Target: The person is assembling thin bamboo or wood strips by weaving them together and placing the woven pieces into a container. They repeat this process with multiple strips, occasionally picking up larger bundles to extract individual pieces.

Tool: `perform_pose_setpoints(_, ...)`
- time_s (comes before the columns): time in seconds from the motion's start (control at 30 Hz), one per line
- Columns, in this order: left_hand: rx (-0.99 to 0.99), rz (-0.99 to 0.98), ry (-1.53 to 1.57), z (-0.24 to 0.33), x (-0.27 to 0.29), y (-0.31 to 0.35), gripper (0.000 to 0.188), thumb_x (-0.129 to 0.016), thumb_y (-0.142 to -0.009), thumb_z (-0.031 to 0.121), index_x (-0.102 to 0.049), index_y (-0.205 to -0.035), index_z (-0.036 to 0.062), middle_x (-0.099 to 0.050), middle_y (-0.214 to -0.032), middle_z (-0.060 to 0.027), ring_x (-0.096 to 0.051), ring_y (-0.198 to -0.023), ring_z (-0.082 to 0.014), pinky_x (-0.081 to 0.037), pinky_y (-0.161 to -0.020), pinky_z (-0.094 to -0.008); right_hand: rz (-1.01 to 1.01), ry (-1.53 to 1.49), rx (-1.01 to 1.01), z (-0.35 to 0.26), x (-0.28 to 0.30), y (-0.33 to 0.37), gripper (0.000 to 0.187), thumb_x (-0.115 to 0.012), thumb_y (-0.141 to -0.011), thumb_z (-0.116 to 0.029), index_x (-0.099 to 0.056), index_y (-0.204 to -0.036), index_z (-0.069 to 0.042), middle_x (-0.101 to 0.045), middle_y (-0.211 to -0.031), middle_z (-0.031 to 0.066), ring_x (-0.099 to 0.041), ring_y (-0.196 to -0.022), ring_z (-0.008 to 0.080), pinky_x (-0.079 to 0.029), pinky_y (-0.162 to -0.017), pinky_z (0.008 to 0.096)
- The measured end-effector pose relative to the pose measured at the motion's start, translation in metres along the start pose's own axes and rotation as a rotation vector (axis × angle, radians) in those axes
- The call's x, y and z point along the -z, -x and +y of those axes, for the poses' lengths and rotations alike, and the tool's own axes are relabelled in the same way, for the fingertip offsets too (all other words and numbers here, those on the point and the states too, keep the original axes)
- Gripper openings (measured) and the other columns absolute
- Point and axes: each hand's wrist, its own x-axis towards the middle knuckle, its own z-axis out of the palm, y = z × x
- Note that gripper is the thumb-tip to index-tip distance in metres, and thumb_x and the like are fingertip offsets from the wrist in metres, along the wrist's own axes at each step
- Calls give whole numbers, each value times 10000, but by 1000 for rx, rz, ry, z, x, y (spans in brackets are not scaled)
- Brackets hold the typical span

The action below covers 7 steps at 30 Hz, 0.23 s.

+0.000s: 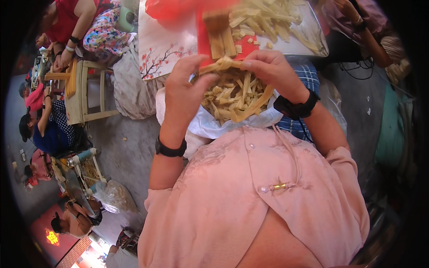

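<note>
A pale yellow strip with a knot in its middle is stretched between my two hands, above a pile of similar strips. My left hand has the strip's left end between thumb and fingers; those fingers are slightly blurred. On the other end, the thumb and forefinger of my right hand pinch close to the knot. Below lies the heap of knotted and folded yellow strips, in a container lined with a white bag against my body. One longer strip curves over the heap's right side.
Ahead is a table with a blossom-patterned top, a red plastic bag, a wooden block and a metal tray of loose strips. A wooden bench stands at left. Several people sit nearby.
</note>
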Motion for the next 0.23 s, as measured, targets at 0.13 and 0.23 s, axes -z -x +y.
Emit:
perform_pose_setpoints(0.13,-8,-309,-384,12,-12,5,435,-683,-812,49,-572,-1233,58,-587,-1174,-190,-581,-1081,-356,-481,-901,-396,-215,179,212,25,-5,-11,172,-640,-934,-161,-700,-948,-1,-624,-777,-39,-528,-709,20,-421,-616,190)
perform_pose_setpoints(0.23,138,-458,-488,10,-15,4,423,-640,-879,69,-546,-1291,83,-583,-1203,-180,-590,-1118,-323,-489,-906,-368,-241,212,239,32,-6,-17,166,-641,-935,-155,-698,-948,1,-631,-786,-35,-533,-725,24,-430,-632,193)
